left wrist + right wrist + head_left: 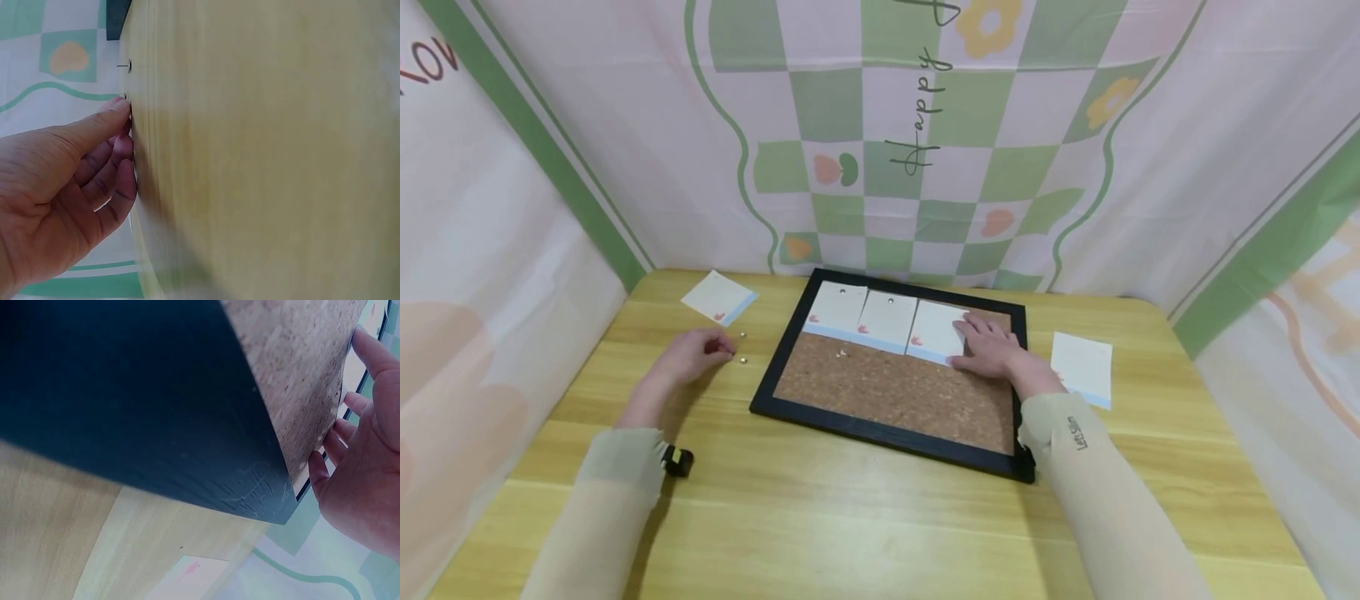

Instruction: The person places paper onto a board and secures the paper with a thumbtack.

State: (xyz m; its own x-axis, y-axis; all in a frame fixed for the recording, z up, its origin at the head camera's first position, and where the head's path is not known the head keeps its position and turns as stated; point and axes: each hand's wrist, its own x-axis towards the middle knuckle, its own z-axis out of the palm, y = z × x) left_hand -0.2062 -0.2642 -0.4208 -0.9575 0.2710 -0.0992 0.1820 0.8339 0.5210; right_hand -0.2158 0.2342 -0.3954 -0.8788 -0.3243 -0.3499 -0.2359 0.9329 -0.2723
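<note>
The left hand (694,357) is low over the table, thumb and fingertips close together; whether a pin lies between them cannot be told. Beside its fingertips are two small pins (742,335). In the left wrist view, one pin (129,65) stands point outward just beyond the left hand (78,181). The right hand (992,348), fingers spread, rests on the right part of the third white card (936,327) on the cork board (895,387). Two other cards (837,307) lie left of it, each with a pin near its top. The right hand (365,450) shows from the palm side.
A loose card (718,297) lies at the table's back left, another (1082,367) right of the board. The board's black frame (880,433) sits at an angle on the wooden table (850,533). A small silvery item (842,355) is on the cork. Printed cloth (955,117) hangs behind.
</note>
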